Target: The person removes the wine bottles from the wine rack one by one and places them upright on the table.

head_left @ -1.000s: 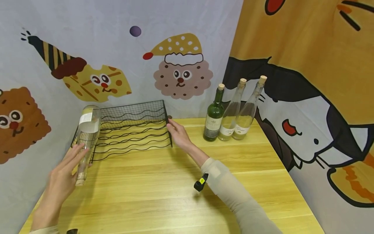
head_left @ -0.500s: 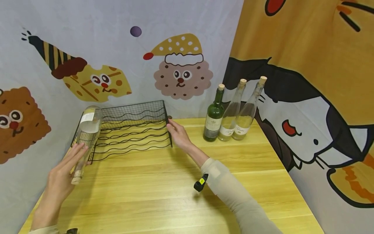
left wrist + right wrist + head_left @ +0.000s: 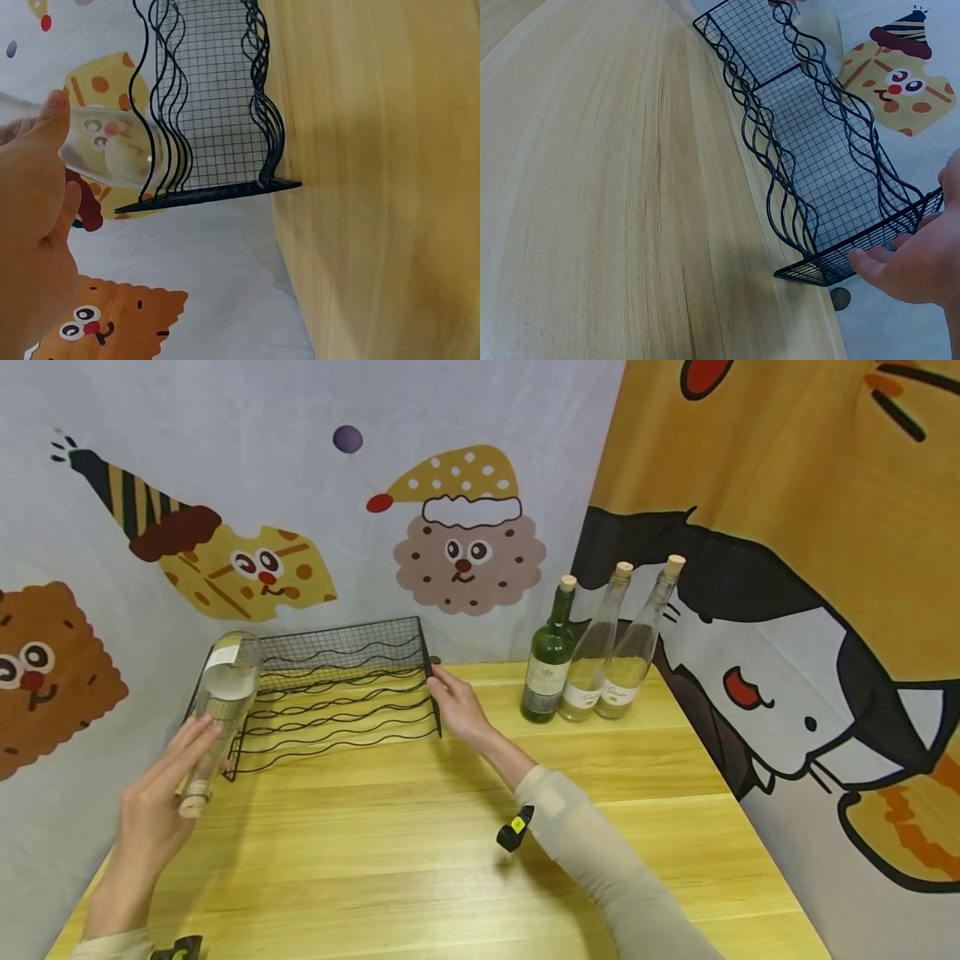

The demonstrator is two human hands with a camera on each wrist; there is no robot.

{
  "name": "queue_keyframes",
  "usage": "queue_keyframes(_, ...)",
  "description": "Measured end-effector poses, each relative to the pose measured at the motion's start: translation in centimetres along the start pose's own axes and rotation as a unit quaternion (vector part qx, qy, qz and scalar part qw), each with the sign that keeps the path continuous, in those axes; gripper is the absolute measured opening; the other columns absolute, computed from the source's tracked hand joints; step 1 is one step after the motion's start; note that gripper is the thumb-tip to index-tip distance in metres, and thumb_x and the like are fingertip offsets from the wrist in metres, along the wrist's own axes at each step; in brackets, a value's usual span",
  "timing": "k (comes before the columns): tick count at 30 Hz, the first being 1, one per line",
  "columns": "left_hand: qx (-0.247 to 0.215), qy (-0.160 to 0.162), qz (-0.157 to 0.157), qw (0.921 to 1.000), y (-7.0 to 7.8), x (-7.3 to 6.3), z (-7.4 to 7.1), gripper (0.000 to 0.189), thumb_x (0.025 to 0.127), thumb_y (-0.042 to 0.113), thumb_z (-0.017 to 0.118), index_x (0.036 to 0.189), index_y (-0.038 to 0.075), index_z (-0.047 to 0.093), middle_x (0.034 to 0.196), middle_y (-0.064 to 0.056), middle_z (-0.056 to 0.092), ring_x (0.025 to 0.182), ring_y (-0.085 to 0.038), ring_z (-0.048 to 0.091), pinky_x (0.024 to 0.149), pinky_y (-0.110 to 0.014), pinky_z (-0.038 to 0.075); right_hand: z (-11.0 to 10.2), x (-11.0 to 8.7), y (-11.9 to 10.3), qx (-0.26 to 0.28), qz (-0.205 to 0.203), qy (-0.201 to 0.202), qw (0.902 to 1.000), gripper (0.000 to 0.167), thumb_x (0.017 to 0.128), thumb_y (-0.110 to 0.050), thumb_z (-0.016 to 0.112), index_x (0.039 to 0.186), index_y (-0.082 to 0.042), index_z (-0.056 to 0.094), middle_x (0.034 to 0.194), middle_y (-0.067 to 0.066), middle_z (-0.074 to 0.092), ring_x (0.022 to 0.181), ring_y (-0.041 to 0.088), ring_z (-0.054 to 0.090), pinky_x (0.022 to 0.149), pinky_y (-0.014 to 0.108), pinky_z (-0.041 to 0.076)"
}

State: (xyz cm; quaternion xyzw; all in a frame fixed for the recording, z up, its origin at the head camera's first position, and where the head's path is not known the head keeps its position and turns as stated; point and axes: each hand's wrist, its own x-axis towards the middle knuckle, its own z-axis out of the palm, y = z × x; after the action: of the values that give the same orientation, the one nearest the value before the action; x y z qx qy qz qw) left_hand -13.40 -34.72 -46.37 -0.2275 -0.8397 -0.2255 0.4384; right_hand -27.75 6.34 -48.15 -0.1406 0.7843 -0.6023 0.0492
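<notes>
My left hand [image 3: 153, 810] holds a clear glass bottle [image 3: 228, 681] with a white label and a cork, fingers on one side and the thumb on the other. The bottle lies at the left end of the black wire wine rack [image 3: 337, 702], neck pointing toward me. In the left wrist view, its clear body [image 3: 112, 154] meets the rack's wavy top wires. At the rack's other end, my right hand [image 3: 461, 710] touches the mesh side panel [image 3: 877, 240] from outside, fingers fairly straight. Part of the left fingers is hidden behind the bottle.
A green bottle [image 3: 549, 664] and two clear bottles [image 3: 591, 664], all corked, stand upright right of the rack. The wooden table [image 3: 420, 860] meets a printed cloth [image 3: 300, 410] behind and at both sides. A small dark round object [image 3: 841, 298] is near the rack's right end.
The clear bottle's neck has shifted left and slightly away from me, with my left hand following a little. My right hand and the rack have hardly moved.
</notes>
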Motion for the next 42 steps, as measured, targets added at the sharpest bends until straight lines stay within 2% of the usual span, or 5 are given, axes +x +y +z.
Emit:
queue_keyframes(4, -0.016, 0.03, -0.008, 0.9994, 0.7, 0.9, 0.2, 0.068, 0.117, 0.053, 0.057, 0.132, -0.01, 0.077, 0.135, -0.037, 0.074, 0.157, -0.001, 0.053, 0.113, 0.0, 0.046, 0.0, 0.0, 0.0, -0.006, 0.003, 0.001, 1.0, 0.063, 0.123, -0.046, 0.044, 0.177, -0.013, 0.039, 0.184, 0.007, 0.04, 0.167, 0.037, 0.045, 0.141, 0.056, 0.038)
queue_keyframes(6, -0.02, 0.045, -0.012, 0.9987, 1.1, 1.4, 0.4, 0.068, 0.117, 0.053, 0.058, 0.129, -0.011, 0.078, 0.133, -0.038, 0.074, 0.156, 0.0, 0.054, 0.125, -0.004, 0.038, 0.0, 0.0, 0.0, -0.007, 0.003, -0.001, 1.0, 0.064, 0.123, -0.046, 0.044, 0.177, -0.012, 0.039, 0.184, 0.007, 0.04, 0.167, 0.037, 0.045, 0.141, 0.057, 0.038)
queue_keyframes(26, -0.024, 0.102, -0.052, 0.9932, 1.9, 4.9, 1.2, 0.065, 0.115, 0.053, 0.064, 0.13, -0.01, 0.077, 0.129, -0.033, 0.079, 0.146, 0.009, 0.059, 0.118, 0.0, 0.042, 0.0, -0.1, 0.0, -0.009, 0.009, -0.008, 0.9999, 0.064, 0.123, -0.049, 0.042, 0.178, -0.015, 0.037, 0.185, 0.005, 0.039, 0.167, 0.035, 0.045, 0.14, 0.057, 0.039)
queue_keyframes(33, -0.014, 0.136, -0.068, 0.9883, 2.5, 6.5, 1.5, 0.031, 0.108, 0.014, 0.077, 0.13, -0.009, 0.077, 0.125, -0.033, 0.08, 0.143, 0.002, 0.065, 0.103, 0.005, 0.04, 0.0, -0.1, 0.1, -0.013, 0.008, -0.006, 0.9999, 0.065, 0.123, -0.049, 0.042, 0.178, -0.014, 0.037, 0.185, 0.004, 0.038, 0.168, 0.036, 0.044, 0.14, 0.056, 0.039)
queue_keyframes(42, -0.02, 0.149, -0.08, 0.9853, 3.2, 8.0, 1.2, 0.031, 0.11, 0.014, 0.076, 0.125, -0.012, 0.076, 0.12, -0.035, 0.079, 0.138, 0.01, 0.064, 0.11, 0.003, 0.043, 0.0, 0.0, 0.1, -0.012, 0.005, -0.001, 0.9999, 0.065, 0.123, -0.049, 0.043, 0.177, -0.014, 0.039, 0.185, 0.006, 0.04, 0.167, 0.037, 0.046, 0.14, 0.056, 0.039)
